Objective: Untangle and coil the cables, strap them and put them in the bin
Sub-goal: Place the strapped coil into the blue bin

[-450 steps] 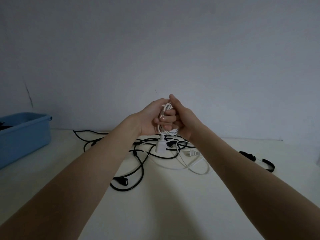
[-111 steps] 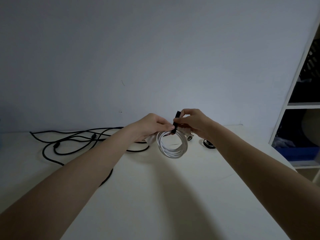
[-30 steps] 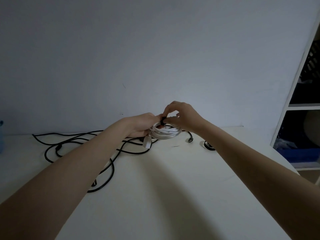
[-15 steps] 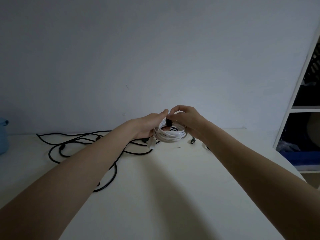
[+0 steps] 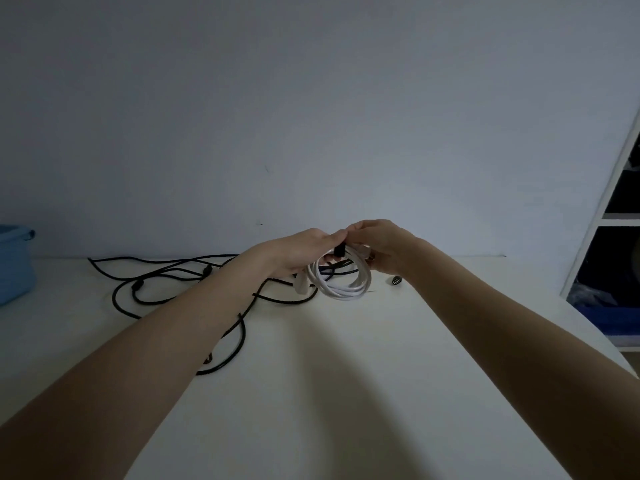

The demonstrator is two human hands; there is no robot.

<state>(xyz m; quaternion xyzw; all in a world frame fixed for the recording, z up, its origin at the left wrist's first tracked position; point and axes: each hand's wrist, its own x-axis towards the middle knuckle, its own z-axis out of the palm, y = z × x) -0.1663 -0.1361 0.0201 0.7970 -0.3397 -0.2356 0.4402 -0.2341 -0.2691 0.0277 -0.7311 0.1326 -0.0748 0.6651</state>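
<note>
A coiled white cable point(image 5: 341, 284) hangs between my two hands just above the white table point(image 5: 329, 393). A black strap point(image 5: 338, 251) wraps its top. My left hand point(image 5: 298, 251) grips the coil at the strap from the left. My right hand point(image 5: 379, 245) pinches the strap and coil from the right. A white plug point(image 5: 300, 285) dangles under my left hand. Tangled black cables point(image 5: 180, 282) lie on the table to the left, partly hidden by my left forearm. The blue bin point(image 5: 14, 265) stands at the far left edge.
A small dark connector point(image 5: 396, 281) lies on the table right of the coil. A white shelf unit point(image 5: 613, 237) with dark contents stands at the right. A plain wall runs behind the table.
The coil has tipped from lying flat to hanging more upright, and both hands shifted slightly right. The view has swung left, bringing more of the blue bin into sight.
</note>
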